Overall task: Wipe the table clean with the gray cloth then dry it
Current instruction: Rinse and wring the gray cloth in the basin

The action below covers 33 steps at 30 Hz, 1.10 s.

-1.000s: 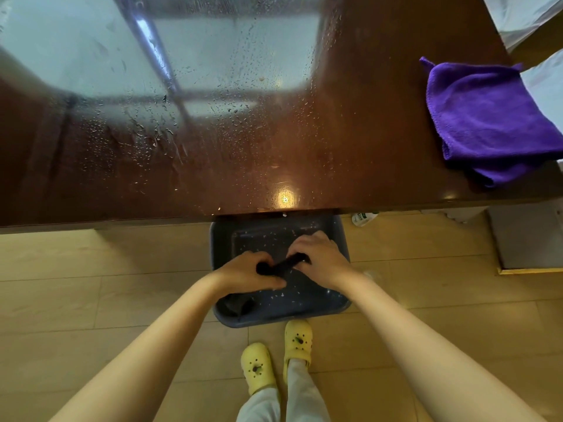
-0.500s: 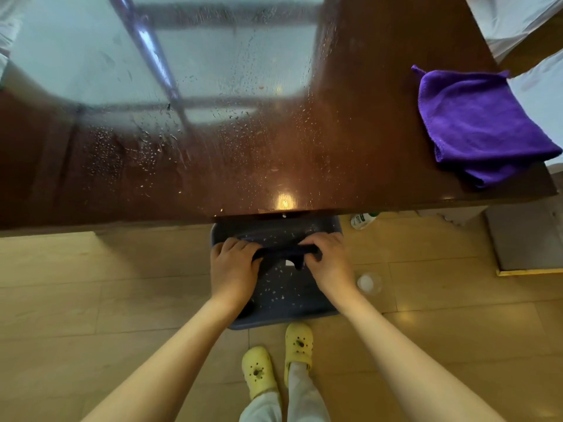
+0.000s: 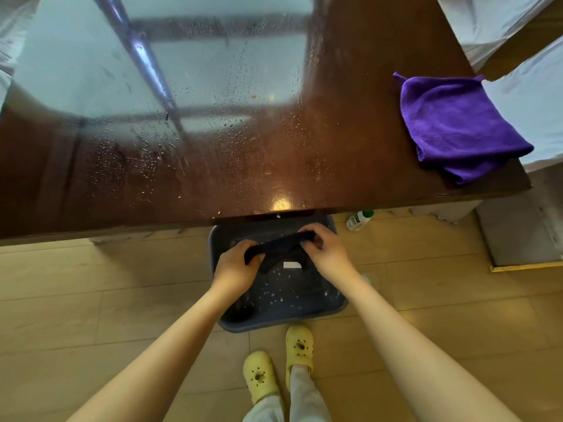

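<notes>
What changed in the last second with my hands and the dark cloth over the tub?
Both hands, left hand and right hand, kept hold of the dark cloth and moved up toward the table edge. The cloth went from a tightly twisted bunch to a longer stretch between them. The tub on the floor, the purple towel and the water drops on the table stayed as they were.

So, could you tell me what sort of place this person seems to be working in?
Probably an indoor dining or meeting room. A large glossy dark wood table beaded with water stands on a pale tiled floor, with white-covered seats at its right end and a gray plastic basin on the floor below the edge.
</notes>
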Tool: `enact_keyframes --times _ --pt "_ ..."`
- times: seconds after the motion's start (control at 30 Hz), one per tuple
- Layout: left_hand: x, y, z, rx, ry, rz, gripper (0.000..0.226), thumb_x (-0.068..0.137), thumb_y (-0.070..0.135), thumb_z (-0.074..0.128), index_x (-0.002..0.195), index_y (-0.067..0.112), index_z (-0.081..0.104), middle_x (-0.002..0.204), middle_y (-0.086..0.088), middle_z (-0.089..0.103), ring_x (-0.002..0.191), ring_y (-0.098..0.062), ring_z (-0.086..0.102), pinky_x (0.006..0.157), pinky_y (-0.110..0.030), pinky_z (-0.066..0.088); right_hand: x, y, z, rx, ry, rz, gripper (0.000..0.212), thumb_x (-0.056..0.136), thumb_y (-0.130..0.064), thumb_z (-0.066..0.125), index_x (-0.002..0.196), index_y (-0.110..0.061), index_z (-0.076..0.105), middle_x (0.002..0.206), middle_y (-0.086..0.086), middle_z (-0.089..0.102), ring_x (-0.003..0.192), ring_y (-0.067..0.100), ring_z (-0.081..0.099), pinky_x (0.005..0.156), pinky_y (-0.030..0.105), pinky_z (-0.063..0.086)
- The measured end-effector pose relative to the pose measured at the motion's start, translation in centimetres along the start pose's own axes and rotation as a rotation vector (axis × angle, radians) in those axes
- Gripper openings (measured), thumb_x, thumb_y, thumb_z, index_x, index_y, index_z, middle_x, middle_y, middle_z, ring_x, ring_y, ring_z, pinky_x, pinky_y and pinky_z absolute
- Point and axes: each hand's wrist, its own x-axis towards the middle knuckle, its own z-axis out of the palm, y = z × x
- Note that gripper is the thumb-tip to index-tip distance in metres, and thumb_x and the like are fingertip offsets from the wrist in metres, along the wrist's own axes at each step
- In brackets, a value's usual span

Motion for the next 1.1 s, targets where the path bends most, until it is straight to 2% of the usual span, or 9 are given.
enact_keyframes --times 0.17,0.37,0.47,0.53,0.63,0.77,0.87,0.97,1.1 --pt "-1.1 2.1 -2.2 -0.025 -0.03 0.066 0.018 0.085 0.025 0.06 0.101 0.03 0.055 0.084 0.023 0.053 0.076 0.008 0.05 0.06 -0.009 0.037 -1.3 -2.2 -2.7 0.04 0.001 -0.007 0.017 0.085 -0.011 0.058 0.098 -0.022 0.061 0.098 0.002 0.066 0.096 0.017 0.06 0.089 0.04 0.051" --pt "-4.5 7.0 -6.3 0.041 -0.123 0.204 0.015 0.081 0.026 0.065 0.085 0.039 0.06 0.077 0.018 0.064 0.075 0.004 0.059 0.059 -0.011 0.044 -4.5 -6.8 -7.4 -0.033 -0.022 -0.09 0.019 0.083 -0.013 0.061 0.085 -0.032 0.062 0.087 -0.005 0.067 0.086 0.01 0.062 0.071 0.024 0.051" --pt "-5.5 10.9 -9.0 0.04 -0.116 0.26 0.017 0.078 0.026 0.068 0.077 0.04 0.061 0.073 0.015 0.067 0.072 0.006 0.061 0.061 -0.014 0.045 -5.9 -10.4 -10.3 -0.009 0.015 -0.156 0.018 0.078 -0.009 0.064 0.08 -0.027 0.065 0.083 0.004 0.069 0.079 0.016 0.061 0.071 0.033 0.051" --pt "-5.7 14.2 -11.2 0.015 -0.117 0.297 0.015 0.078 0.025 0.069 0.077 0.039 0.063 0.07 0.015 0.068 0.069 0.004 0.062 0.061 -0.016 0.046 -6.5 -13.1 -12.5 0.019 0.054 -0.2 0.018 0.077 -0.006 0.065 0.082 -0.023 0.067 0.083 0.01 0.069 0.075 0.016 0.06 0.069 0.034 0.052" --pt "-5.6 19.5 -14.3 -0.023 -0.11 0.347 0.009 0.077 0.026 0.069 0.079 0.034 0.067 0.066 0.015 0.068 0.063 0.004 0.062 0.06 -0.018 0.048 -6.9 -17.1 -16.1 0.071 0.103 -0.259 0.016 0.079 -0.006 0.065 0.086 -0.02 0.068 0.081 0.005 0.07 0.071 0.011 0.064 0.06 0.021 0.052" --pt "-3.7 26.8 -17.2 -0.048 -0.074 0.416 0.006 0.079 0.022 0.069 0.075 0.027 0.068 0.058 0.011 0.064 0.051 -0.002 0.057 0.051 -0.019 0.047 -5.7 -22.1 -20.9 0.126 0.206 -0.328 0.016 0.081 0.0 0.063 0.087 -0.015 0.066 0.081 0.008 0.067 0.075 0.013 0.061 0.07 0.024 0.052" --pt "-1.0 32.2 -18.3 -0.019 -0.061 0.439 0.008 0.08 0.02 0.067 0.085 0.013 0.068 0.067 -0.001 0.063 0.06 -0.013 0.057 0.056 -0.024 0.047 -3.6 -25.3 -24.4 0.211 0.257 -0.335 0.018 0.082 0.006 0.058 0.095 -0.006 0.063 0.075 0.008 0.062 0.067 0.01 0.061 0.063 0.022 0.053" --pt "2.2 37.0 -18.8 -0.03 -0.027 0.448 0.004 0.078 0.02 0.069 0.077 0.019 0.065 0.068 0.004 0.061 0.063 -0.008 0.055 0.056 -0.021 0.043 -1.0 -27.5 -27.8 0.244 0.342 -0.341 0.018 0.082 0.007 0.057 0.096 -0.003 0.061 0.072 0.007 0.058 0.057 0.005 0.06 0.051 0.012 0.05" --pt "7.1 42.2 -18.5 -0.054 0.017 0.447 0.01 0.079 0.019 0.067 0.072 0.024 0.063 0.07 0.005 0.061 0.066 -0.009 0.056 0.055 -0.021 0.044 3.3 -29.0 -32.2 0.223 0.362 -0.348 0.02 0.085 0.002 0.056 0.104 0.003 0.06 0.09 0.014 0.062 0.08 0.022 0.061 0.07 0.026 0.056"
